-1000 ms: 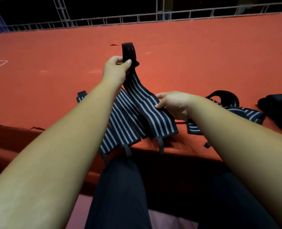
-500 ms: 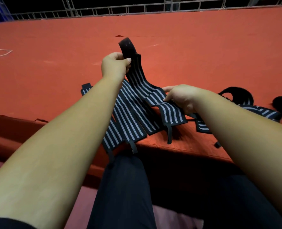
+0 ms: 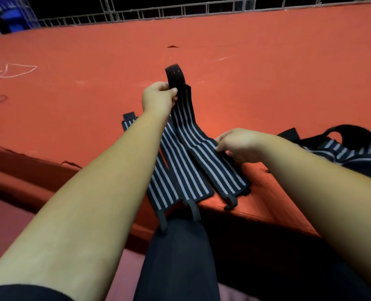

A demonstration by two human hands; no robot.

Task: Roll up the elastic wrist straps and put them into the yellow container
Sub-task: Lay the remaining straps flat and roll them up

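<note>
Left hand (image 3: 158,98) pinches black-and-white striped elastic strap (image 3: 202,153) end, raised to start roll; right hand (image 3: 241,144) fingers grip mid-edge, anchoring on orange bench (image 3: 267,83).

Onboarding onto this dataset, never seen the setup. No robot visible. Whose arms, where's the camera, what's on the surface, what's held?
There is no machine here: these are a person's two bare arms, filmed by one wide-angle camera worn on their head, looking forward and down. That is the only view.

The left hand pinches a black elastic wrist strap with pale grey stripes just below its plain black end and lifts that end up. The right hand grips the same strap's edge about halfway along. The strap's lower part lies on the orange-red felt-covered surface.

Two more striped straps lie flat beside it, partly under the left forearm. A further heap of straps sits at the right. The yellow container is not in view.
</note>
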